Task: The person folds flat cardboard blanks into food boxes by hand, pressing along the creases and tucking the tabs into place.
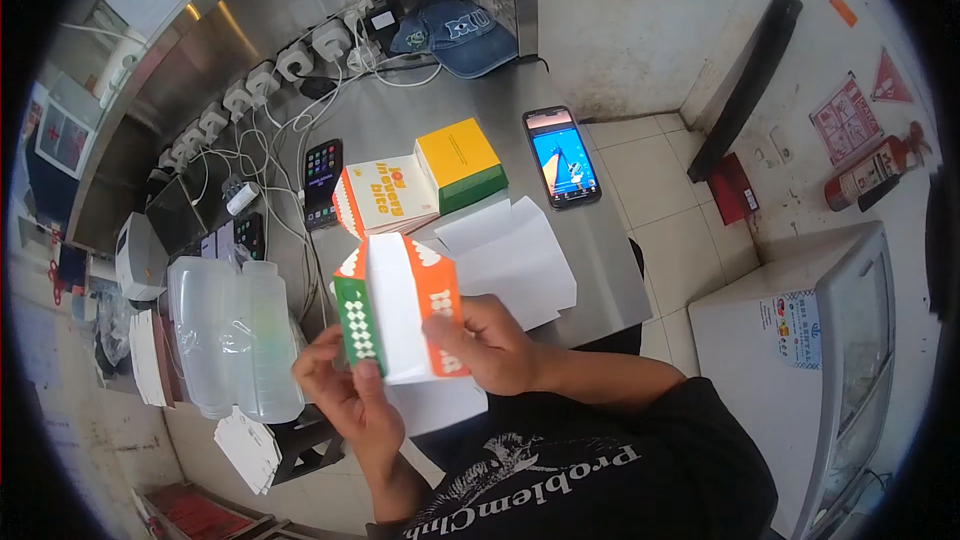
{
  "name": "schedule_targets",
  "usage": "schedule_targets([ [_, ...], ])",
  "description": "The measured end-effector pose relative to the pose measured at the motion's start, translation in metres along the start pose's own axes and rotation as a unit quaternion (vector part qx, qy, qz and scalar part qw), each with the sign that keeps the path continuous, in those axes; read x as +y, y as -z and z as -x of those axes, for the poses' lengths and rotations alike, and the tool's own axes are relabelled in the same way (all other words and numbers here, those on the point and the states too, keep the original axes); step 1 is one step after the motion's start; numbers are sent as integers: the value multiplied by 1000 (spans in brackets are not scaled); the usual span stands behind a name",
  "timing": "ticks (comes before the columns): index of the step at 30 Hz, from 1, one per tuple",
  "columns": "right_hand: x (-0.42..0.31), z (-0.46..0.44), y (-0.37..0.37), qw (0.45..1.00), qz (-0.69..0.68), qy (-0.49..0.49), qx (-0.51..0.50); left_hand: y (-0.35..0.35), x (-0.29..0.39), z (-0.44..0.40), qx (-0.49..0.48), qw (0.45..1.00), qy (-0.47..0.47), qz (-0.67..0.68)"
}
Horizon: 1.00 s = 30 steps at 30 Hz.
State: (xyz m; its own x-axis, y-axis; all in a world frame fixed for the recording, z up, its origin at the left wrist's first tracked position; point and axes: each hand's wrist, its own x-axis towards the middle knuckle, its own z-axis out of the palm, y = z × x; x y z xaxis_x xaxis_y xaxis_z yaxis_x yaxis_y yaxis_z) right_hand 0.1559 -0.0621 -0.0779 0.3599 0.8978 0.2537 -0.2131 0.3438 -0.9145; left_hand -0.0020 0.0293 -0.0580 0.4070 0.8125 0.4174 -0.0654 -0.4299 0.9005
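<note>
Between my two hands is a partly folded cardboard food box (400, 310), white inside, with a green side panel on the left and an orange one on the right, both printed with white shapes. My left hand (360, 405) pinches the lower end of the green panel. My right hand (495, 345) grips the orange panel, thumb on its outside. White flat card blanks (515, 260) lie on the steel table beneath and beside it. Just beyond are a stack of printed cartons (390, 192) reading "joy in every bite" and a yellow and green carton (460, 165).
The steel table (615, 285) also holds a lit phone (560, 158), another phone (322, 180), a blue cap (460, 35) and tangled white cables with chargers (262, 80). Clear plastic containers (235, 335) stand at the left. A white freezer (760, 350) stands at the right.
</note>
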Motion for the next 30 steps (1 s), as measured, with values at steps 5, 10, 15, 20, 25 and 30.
schedule_targets([
  [5,2,3,-1,983,-77,-117,-118,20,-2,1,10,979,-120,-166],
  [10,-14,-5,18,938,-2,-209,-276,24,-7,-1,16,968,-169,-186],
  [15,-25,-1,11,959,-24,-138,-247,21,-1,-10,24,952,-246,-180],
  [20,-38,-9,13,983,65,-69,-158,13,-7,-26,5,970,-225,-93],
  [25,-61,-46,46,983,180,31,26,7,-8,-34,40,983,-177,-21],
  [30,-43,-116,114,870,420,201,163,13,-17,-45,6,993,-120,-6],
])
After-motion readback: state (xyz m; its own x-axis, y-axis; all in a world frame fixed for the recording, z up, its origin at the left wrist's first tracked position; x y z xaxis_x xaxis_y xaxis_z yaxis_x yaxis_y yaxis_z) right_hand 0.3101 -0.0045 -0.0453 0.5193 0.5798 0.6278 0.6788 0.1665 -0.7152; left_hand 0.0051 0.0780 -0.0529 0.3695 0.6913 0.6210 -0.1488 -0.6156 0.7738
